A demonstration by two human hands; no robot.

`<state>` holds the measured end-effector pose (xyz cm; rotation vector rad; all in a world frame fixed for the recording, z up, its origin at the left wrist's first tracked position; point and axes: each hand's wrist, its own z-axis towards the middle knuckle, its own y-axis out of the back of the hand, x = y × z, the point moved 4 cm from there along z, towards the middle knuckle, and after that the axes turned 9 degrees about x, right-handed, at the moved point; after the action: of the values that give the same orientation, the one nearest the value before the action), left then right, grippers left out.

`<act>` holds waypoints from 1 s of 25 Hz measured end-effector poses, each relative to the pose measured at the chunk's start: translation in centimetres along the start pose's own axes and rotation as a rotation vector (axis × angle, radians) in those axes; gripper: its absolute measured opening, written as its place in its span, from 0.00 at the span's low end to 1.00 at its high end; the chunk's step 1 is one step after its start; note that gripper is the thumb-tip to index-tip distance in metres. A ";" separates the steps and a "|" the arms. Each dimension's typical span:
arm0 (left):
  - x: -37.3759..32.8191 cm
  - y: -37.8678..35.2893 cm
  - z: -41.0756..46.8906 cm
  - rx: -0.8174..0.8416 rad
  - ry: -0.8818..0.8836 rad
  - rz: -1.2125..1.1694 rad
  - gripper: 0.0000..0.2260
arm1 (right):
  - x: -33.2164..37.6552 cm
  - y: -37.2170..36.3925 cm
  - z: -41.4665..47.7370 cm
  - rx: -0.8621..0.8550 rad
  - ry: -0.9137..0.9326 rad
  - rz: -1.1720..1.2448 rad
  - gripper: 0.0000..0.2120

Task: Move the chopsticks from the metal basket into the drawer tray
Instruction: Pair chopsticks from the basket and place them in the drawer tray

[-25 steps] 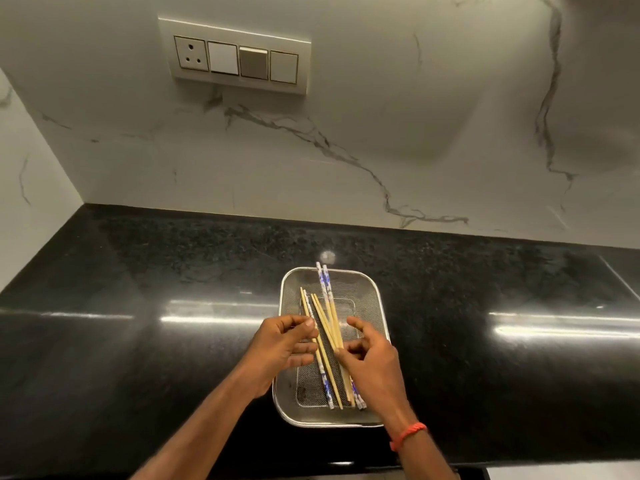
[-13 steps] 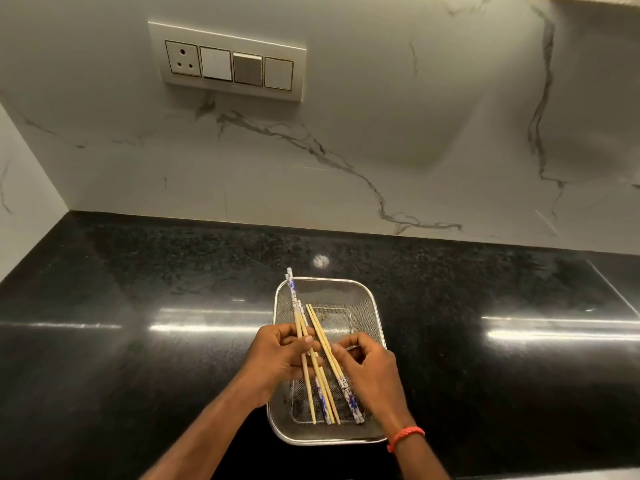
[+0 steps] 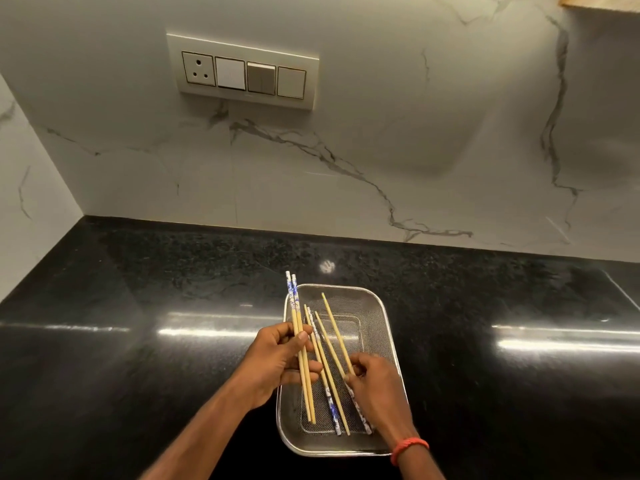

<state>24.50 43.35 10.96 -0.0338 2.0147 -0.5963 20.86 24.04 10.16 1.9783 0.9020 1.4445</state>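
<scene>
A rectangular metal mesh basket (image 3: 375,306) sits on the black countertop near the front edge. My left hand (image 3: 277,362) grips a pair of wooden chopsticks (image 3: 293,306) with blue-and-white patterned ends, held over the basket's left side. My right hand (image 3: 377,386) rests inside the basket with its fingers pinching other chopsticks (image 3: 334,336), which lie slanted across the mesh. The drawer tray is not in view.
The glossy black granite countertop (image 3: 138,323) stretches left and right. A white marble backsplash (image 3: 381,150) rises behind it, with a switch and socket panel (image 3: 242,72). A side wall (image 3: 20,188) closes the left corner.
My left hand has pulled one pair of chopsticks away to the left from the bunch. My right hand has slid down and right, still on the remaining sticks.
</scene>
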 end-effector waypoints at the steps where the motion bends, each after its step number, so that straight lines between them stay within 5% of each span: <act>1: 0.0 0.0 0.0 0.008 0.010 -0.008 0.09 | 0.4 0.7 -0.2 -0.046 0.022 0.040 0.11; 9: 0.4 -1.7 -0.3 0.159 0.112 -0.050 0.11 | 3.8 4.2 -1.2 -0.183 0.269 0.253 0.12; 20: 2.5 -4.1 -0.8 0.329 0.154 0.020 0.10 | 3.4 2.7 -1.7 -0.060 0.168 0.563 0.07; 25: 3.2 -5.4 -0.5 0.361 0.167 0.082 0.08 | 2.0 2.7 -2.8 -0.090 0.085 0.688 0.13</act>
<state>21.24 37.96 10.78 0.3236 2.0265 -0.9262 19.19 23.89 14.18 2.2834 0.1613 1.8946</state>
